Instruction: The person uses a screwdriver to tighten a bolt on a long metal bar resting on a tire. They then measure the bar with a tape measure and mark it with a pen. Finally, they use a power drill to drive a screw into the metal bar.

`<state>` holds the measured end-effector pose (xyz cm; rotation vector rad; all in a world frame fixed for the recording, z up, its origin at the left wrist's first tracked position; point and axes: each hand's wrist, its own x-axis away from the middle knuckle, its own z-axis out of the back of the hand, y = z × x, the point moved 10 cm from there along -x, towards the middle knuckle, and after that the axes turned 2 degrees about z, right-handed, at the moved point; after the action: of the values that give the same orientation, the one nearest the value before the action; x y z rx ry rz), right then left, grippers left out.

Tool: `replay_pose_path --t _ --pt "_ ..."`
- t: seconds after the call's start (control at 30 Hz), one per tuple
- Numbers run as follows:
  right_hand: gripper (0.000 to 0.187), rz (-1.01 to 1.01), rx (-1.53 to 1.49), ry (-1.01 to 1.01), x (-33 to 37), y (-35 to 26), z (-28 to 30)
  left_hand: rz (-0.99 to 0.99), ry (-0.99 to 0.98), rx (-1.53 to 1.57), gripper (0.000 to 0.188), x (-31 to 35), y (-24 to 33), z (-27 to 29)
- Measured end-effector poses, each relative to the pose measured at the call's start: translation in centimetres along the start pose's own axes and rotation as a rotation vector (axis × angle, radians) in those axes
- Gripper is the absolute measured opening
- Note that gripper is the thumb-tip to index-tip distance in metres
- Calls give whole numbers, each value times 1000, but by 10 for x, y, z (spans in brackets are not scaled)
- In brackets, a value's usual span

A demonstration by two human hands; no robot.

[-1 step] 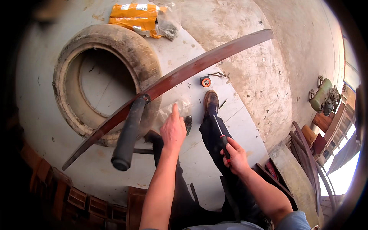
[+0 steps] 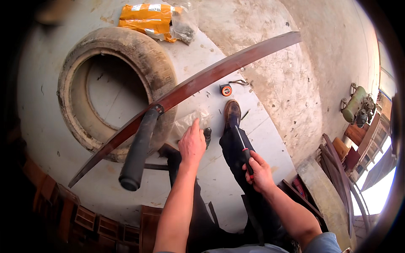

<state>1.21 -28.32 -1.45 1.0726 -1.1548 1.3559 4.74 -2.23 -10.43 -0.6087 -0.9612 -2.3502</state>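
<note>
My right hand (image 2: 259, 172) is closed around the red-and-black handle of a screwdriver (image 2: 247, 162), its shaft pointing away from me over my leg. My left hand (image 2: 193, 144) reaches forward with its index finger stretched out, beside a clear plastic bag (image 2: 188, 122); its other fingers are partly hidden. Next to it lies a dark tool handle (image 2: 207, 135), mostly covered. A long curved reddish-brown wooden board (image 2: 202, 81) rests across a worn tire (image 2: 114, 38). From the board a black cylindrical leg (image 2: 140, 147) sticks out toward me, with a screwed plate at its joint.
An orange tape measure (image 2: 226, 90) lies beyond my shoe (image 2: 232, 110), with small screws nearby. An orange-wrapped package (image 2: 145, 20) sits behind the tire. Wooden pieces (image 2: 84, 219) line the lower left. A green compressor tank (image 2: 353, 104) and stacked boards (image 2: 337, 177) stand at right.
The black leg's near end has swung slightly left and toward me. My left hand has shifted a little right and nearer to me. The right hand and screwdriver stay put.
</note>
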Motion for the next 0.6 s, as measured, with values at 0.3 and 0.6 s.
replay_pose_path --t 0.3,0.6 --pt "52 31 -199 -83 -39 -40 -15 521 130 391 24 -85 -132 -134" --pt "46 10 -251 -235 -37 -75 -12 727 276 592 36 -145 -201 -214"
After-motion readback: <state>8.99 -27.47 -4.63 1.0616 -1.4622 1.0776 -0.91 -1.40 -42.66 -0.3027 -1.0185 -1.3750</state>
